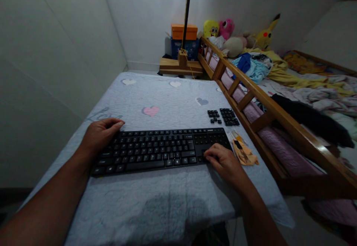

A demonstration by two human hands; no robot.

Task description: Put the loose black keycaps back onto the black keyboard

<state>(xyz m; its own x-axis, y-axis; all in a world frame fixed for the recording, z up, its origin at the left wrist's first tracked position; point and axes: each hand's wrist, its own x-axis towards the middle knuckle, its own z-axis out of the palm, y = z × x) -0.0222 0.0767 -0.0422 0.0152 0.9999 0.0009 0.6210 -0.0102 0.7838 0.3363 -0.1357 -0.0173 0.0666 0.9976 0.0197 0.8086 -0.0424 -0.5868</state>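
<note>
A black keyboard (156, 150) lies across the cloth-covered table, its keys in place on the left and middle. On its right part, key places without caps show. My left hand (102, 132) rests at the keyboard's upper left corner, thumb and fingers pressed together; whether they hold anything is hidden. My right hand (220, 158) is over the lower right part, fingers pinched down at the arrow-key area; what is between the fingertips is too small to name. Loose black keycaps (229, 117) lie in groups behind the keyboard's right end.
An orange cloth (244, 153) lies right of the keyboard. The table's light cloth (167, 93) has heart prints. A wooden bed rail (251, 86) runs along the right side, with bedding and plush toys beyond. A wooden stand (180, 67) with a black pole is behind the table.
</note>
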